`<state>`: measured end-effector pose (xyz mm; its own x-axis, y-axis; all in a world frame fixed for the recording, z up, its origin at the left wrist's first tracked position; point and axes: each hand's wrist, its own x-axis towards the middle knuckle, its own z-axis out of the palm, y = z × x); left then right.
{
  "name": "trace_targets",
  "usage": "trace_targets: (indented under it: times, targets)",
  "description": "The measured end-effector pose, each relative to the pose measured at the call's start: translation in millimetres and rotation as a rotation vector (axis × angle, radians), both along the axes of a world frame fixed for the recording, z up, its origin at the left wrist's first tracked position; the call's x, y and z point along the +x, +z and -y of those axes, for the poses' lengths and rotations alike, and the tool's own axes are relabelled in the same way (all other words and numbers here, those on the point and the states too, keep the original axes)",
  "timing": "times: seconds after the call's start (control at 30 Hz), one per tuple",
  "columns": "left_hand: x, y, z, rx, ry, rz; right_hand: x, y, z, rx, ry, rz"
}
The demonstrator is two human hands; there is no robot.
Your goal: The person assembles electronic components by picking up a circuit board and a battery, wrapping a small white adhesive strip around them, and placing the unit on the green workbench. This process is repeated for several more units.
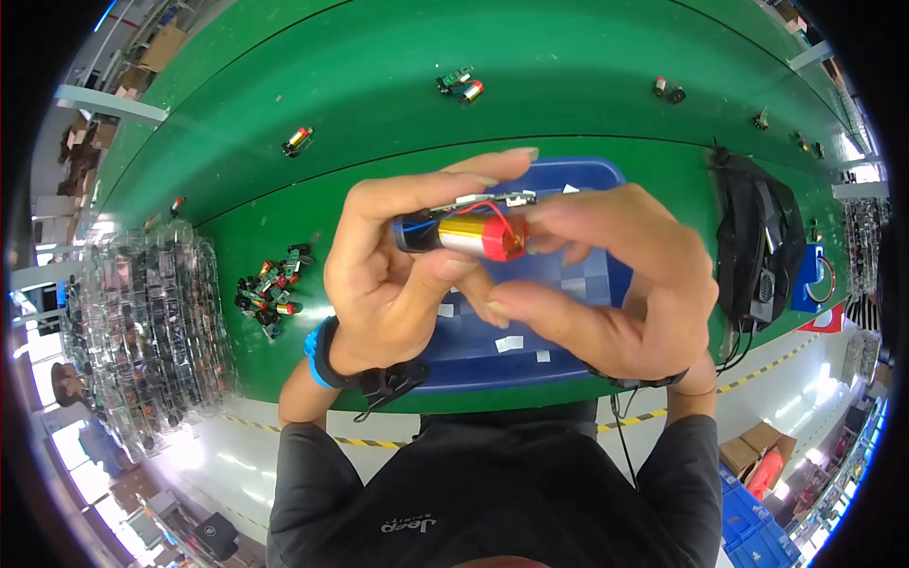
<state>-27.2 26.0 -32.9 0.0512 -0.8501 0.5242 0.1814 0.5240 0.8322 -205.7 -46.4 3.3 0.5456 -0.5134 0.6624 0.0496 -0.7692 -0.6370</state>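
Observation:
Above a blue tray [614, 175], my left hand [383, 251] grips a small battery assembly. Its cylindrical battery [464, 234] has a gold and silver wrap, a red right end and a black part at the left. A thin circuit board [492, 201] lies along its upper side, joined by red and blue wires. My right hand [625, 275] is at the red end, index finger close to or touching it; I cannot tell which. Its thumb is spread away below, with nothing visible between. Small white pieces [509, 344] lie in the tray.
Left of the tray, similar assemblies [275, 289] lie heaped on the green table [256, 364]. Stacked clear plastic trays [151, 331] stand at the far left. A black bag [757, 237] lies at right. More assemblies [462, 87] sit spaced out on the green surface beyond.

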Motion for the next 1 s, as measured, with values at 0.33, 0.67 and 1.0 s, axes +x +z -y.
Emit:
trace_targets:
  times: [0.33,0.67,1.0]
  targets:
    - [4,-2,9,-0.287,0.301,0.474,7,-13,4,0.154,0.174,0.11]
    - [8,6,9,-0.252,0.485,0.724,10,-15,3,0.662,0.282,0.198]
    - [17,3,10,-0.379,0.581,0.949,8,0,8,0.839,0.309,0.011]
